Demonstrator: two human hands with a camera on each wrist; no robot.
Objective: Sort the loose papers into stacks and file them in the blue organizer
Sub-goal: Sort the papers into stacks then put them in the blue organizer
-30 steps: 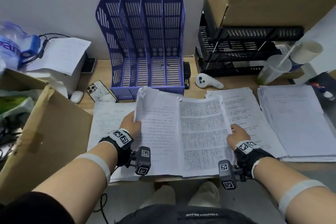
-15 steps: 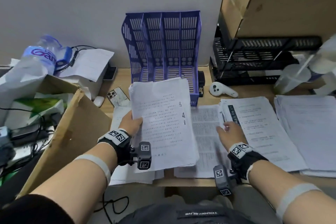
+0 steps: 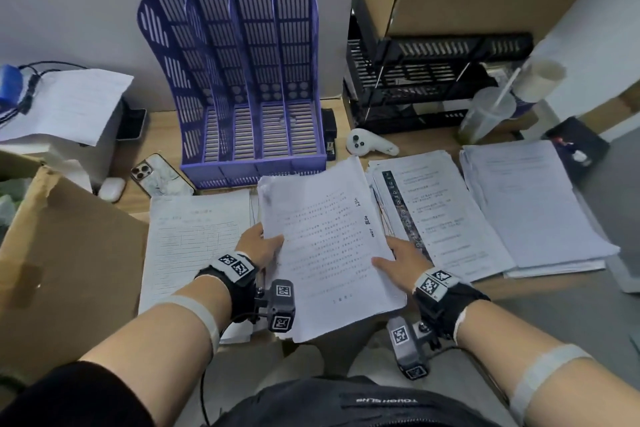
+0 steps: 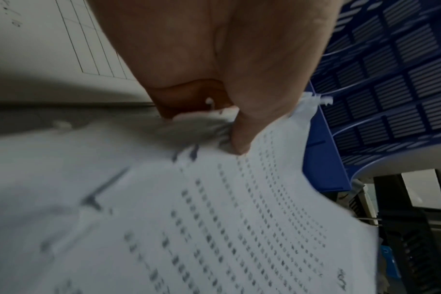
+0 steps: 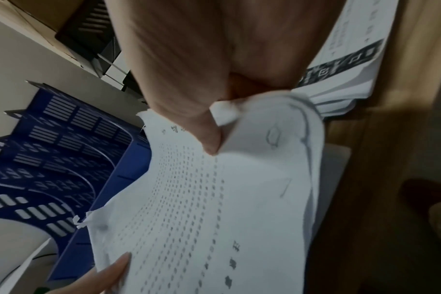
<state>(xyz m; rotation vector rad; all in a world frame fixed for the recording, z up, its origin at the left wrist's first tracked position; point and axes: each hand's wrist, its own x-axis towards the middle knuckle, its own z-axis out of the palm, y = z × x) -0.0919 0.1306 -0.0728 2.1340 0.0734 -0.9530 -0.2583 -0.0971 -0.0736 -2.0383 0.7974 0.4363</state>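
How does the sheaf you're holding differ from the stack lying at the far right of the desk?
The held sheaf is gripped by the left hand and right hand and sits askew; the far-right stack lies flat on the desk, untouched. The sheaf's top page carries dense print with handwritten notes along its right edge; the far-right stack's top page looks nearly blank. The sheaf's top left corner is ragged. Both are white paper, and neither is in the blue organizer.
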